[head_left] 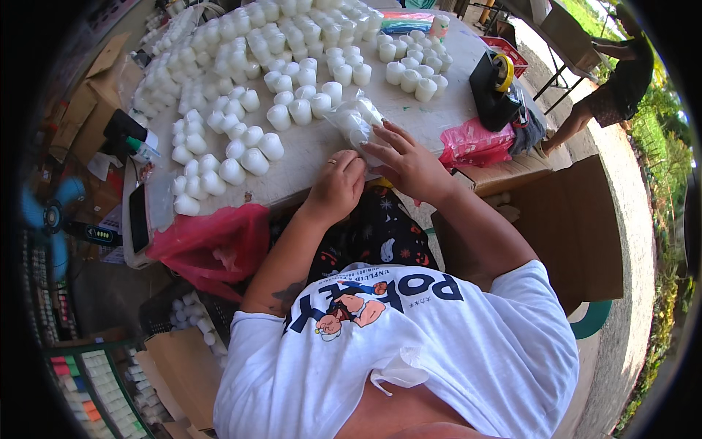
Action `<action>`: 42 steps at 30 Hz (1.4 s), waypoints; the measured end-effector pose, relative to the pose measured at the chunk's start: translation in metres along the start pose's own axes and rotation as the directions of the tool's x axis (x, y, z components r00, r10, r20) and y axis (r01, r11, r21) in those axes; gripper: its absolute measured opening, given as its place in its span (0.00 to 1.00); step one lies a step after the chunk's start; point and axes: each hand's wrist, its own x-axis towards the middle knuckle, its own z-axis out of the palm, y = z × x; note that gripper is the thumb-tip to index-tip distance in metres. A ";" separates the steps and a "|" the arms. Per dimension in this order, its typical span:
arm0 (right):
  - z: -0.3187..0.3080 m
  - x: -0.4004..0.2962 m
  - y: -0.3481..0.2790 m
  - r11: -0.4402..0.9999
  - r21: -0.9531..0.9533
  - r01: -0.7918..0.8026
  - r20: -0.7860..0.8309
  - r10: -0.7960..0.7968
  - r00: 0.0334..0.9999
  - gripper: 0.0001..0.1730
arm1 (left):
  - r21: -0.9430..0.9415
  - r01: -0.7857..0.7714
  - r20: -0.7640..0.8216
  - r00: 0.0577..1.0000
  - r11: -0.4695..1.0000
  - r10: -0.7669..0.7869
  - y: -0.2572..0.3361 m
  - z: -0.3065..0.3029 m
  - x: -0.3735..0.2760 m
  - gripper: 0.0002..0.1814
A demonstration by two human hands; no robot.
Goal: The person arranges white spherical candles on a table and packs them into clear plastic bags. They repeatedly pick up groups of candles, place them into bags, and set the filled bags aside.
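A clear plastic bag of white candles (351,122) lies at the table's near edge, in front of me. Across its right side spread the fingers of my right hand (411,162), which steadies the bag; the thumb is hidden. My left hand (339,180), with a ring on one finger, is curled at the bag's near end. Whatever lies between its fingertips is hidden. Loose white votive candles (300,111) stand in small groups just beyond and to the left. Another cluster of candles (425,89) stands to the right of the bag.
Bagged candles (219,41) are piled at the back left. A tape dispenser (491,93) and pink plastic bags (476,144) sit at the right. A red plastic bag (219,247) hangs at the left edge, near a phone (139,218). A cardboard box (565,230) stands at right; a person (620,71) is beyond.
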 end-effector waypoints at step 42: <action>0.020 0.000 -0.017 0.974 -0.220 -0.059 -0.084 0.042 0.996 0.28 | 0.116 -0.224 0.060 0.974 0.968 0.218 -0.015 0.001 0.008 0.06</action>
